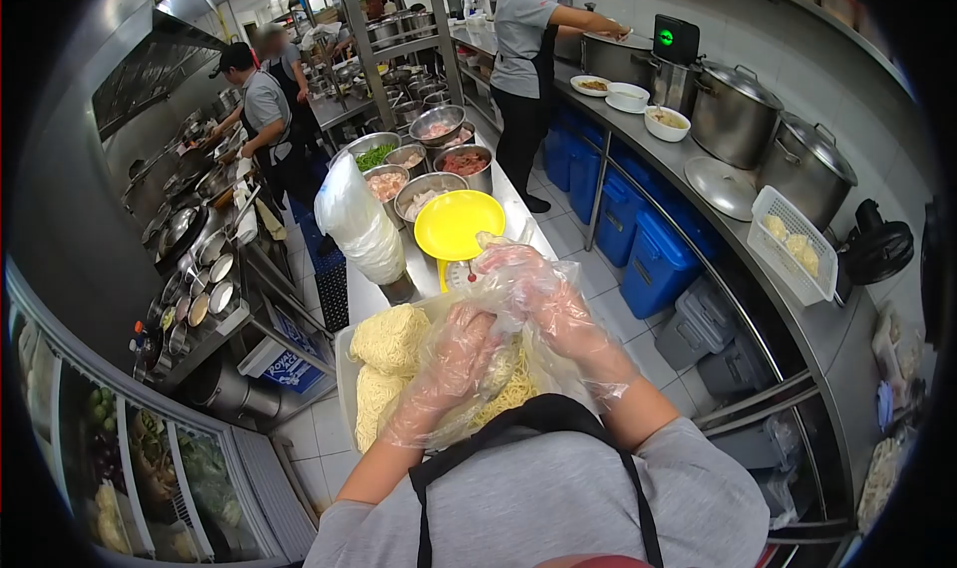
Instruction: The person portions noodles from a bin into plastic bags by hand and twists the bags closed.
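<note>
Both my hands wear clear plastic gloves and are closed on a thin clear plastic bag [508,364] above a white tub of noodles. My left hand [461,347] grips the bag's left side with curled fingers. Higher up and to the right, my right hand [543,294] bunches the bag's upper part. Yellow noodles [510,397] show under and through the plastic; which of them are inside the bag is hard to tell. Paler noodle bundles [384,354] lie left in the tub [345,369]. Just beyond my hands, a yellow dish [461,221] rests on a kitchen scale [459,275].
A stack of plastic bags [359,224] stands left of the scale. Metal bowls of meat [465,164] and greens [375,155] sit behind it. Large pots [736,115] and a white basket [793,249] line the right counter, above blue bins [658,264]. Co-workers [264,115] stand further off.
</note>
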The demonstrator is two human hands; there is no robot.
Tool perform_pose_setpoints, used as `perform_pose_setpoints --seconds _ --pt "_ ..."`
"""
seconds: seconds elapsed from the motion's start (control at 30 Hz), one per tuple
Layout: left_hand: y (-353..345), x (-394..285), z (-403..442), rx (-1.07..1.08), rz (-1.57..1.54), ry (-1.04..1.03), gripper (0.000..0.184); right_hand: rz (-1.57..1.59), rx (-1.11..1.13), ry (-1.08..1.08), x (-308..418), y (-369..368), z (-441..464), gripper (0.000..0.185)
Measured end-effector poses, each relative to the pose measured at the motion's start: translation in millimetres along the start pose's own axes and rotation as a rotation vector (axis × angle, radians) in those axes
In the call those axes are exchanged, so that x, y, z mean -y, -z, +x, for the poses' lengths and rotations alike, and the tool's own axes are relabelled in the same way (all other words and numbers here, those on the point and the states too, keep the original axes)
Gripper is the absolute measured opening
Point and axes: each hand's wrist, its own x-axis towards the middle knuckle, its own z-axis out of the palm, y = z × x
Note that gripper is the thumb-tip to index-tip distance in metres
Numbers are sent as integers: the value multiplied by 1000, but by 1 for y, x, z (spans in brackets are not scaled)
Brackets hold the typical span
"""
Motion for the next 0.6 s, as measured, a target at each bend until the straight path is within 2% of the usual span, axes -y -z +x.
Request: perform_pose_setpoints --seconds 0.03,0.07,0.13,0.17,0.23,0.27,0.3,0.37,0.5,0.57,0.6 --pt "3 -3 1 30 -67 88 23 99 -68 -114 1 0 -1 38" --pt "0 -1 -2 31 -69 93 23 101 -67 -118 -4 0 0 38" --pt "-7 3 -9 -92 -99 146 19 -6 -213 7 -25 2 1 45" --pt "-7 3 -10 -130 -108 163 18 -2 -217 6 -37 1 -2 45" --pt "-3 -5 -8 -308 -599 474 20 447 -433 -385 -55 -4 -14 54" --pt "-8 -1 -9 -363 -530 399 25 561 -350 -501 -47 -13 -19 60" --pt "-11 -2 -9 -366 -533 401 25 558 -350 -504 -57 -25 -28 60" --pt "-13 -9 -10 -407 -688 430 27 1003 -298 -433 -79 -51 -45 63" --pt "-15 0 -17 -344 -523 403 33 916 -242 -590 -60 -46 -42 71" --pt "-18 -1 -13 -361 -789 577 38 439 -109 -200 -56 -42 -31 81" --pt "-25 2 -11 -427 -950 593 40 435 -110 -208 -62 -44 -32 81"
